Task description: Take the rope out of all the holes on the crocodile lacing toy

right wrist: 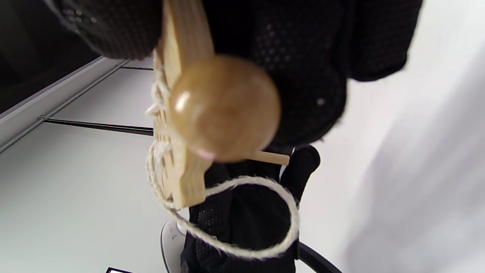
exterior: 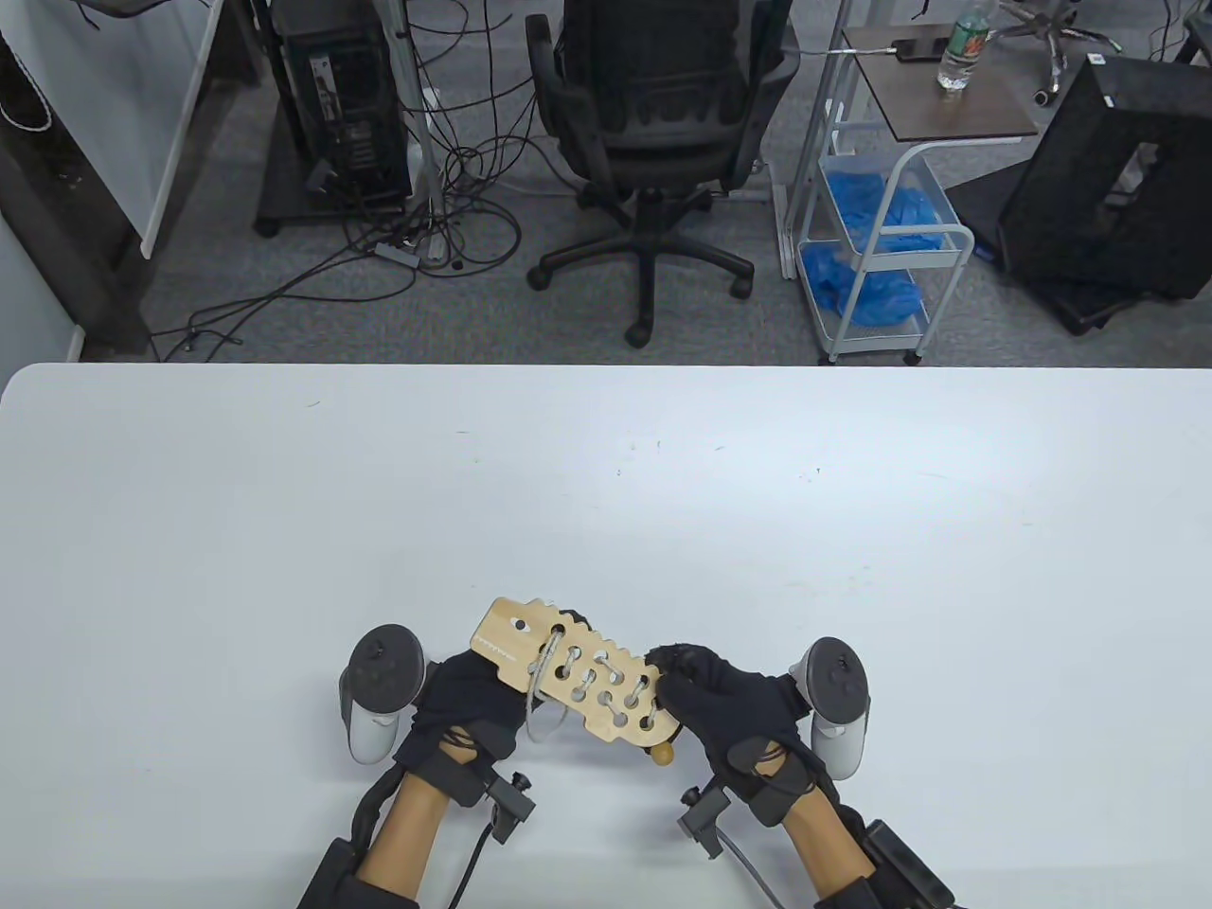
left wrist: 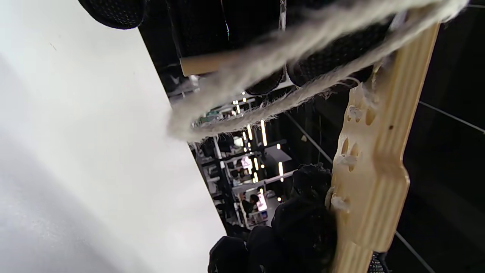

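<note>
We've got the left hand point(exterior: 466, 699) gripping the head end of the croc board point(exterior: 571, 674), the right hand point(exterior: 721, 699) clamped on the tail end — board held just above the near table point(exterior: 606, 492) edge. Rope point(exterior: 542, 696) is laced through most holes, with a slack loop by the left hand. Early stage. Next: find the free end — the wooden needle point(right wrist: 223, 106) at the right palm — and back it out hole by hole. No readable text.

Grey carpet floor point(exterior: 284, 312) behind the white tabletop point(exterior: 606, 473), with a black office chair point(exterior: 653, 123), a computer tower point(exterior: 346, 104) trailing cables, and a white cart point(exterior: 890, 246) stuffed with blue cloths.
</note>
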A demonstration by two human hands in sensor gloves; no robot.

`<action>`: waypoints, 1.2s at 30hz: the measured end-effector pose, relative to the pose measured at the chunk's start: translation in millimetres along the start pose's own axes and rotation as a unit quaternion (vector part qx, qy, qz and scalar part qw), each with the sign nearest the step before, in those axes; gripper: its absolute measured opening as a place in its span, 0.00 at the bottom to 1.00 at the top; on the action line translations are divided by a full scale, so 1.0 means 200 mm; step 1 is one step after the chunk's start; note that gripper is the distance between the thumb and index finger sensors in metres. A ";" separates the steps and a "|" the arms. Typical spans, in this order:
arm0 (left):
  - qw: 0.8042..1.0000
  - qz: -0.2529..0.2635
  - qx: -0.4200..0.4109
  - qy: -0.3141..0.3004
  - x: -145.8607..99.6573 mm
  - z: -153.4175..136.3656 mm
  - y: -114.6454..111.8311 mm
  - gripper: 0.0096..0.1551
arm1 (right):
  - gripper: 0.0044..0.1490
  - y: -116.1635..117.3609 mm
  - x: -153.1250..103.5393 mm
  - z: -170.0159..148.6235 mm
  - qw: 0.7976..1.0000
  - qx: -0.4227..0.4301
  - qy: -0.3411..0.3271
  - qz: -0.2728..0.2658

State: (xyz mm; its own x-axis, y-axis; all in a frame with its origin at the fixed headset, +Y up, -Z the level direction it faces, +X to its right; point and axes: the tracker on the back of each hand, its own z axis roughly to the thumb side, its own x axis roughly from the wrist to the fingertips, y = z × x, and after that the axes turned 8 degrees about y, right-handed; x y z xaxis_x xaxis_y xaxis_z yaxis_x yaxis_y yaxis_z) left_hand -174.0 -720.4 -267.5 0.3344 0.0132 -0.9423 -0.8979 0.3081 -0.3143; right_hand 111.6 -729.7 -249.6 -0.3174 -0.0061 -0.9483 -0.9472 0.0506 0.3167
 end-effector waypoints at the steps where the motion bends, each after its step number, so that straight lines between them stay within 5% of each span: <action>1: 1.000 0.006 0.006 0.002 0.00 0.00 0.00 0.27 | 0.29 0.00 0.00 0.00 1.000 -0.001 0.000 0.000; 36: 0.997 0.054 -0.016 0.044 -0.02 -0.04 0.08 0.28 | 0.29 -0.28 0.00 -0.06 0.989 0.071 0.029 -0.128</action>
State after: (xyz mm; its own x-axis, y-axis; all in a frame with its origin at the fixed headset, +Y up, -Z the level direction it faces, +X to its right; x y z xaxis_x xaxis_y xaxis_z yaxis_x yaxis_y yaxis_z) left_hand -191.6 -724.2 -269.9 0.2110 -0.0387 -0.9767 -0.9363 0.2789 -0.2134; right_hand 165.3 -744.1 -266.5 -0.0732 -0.0940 -0.9929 -0.9822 0.1794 0.0555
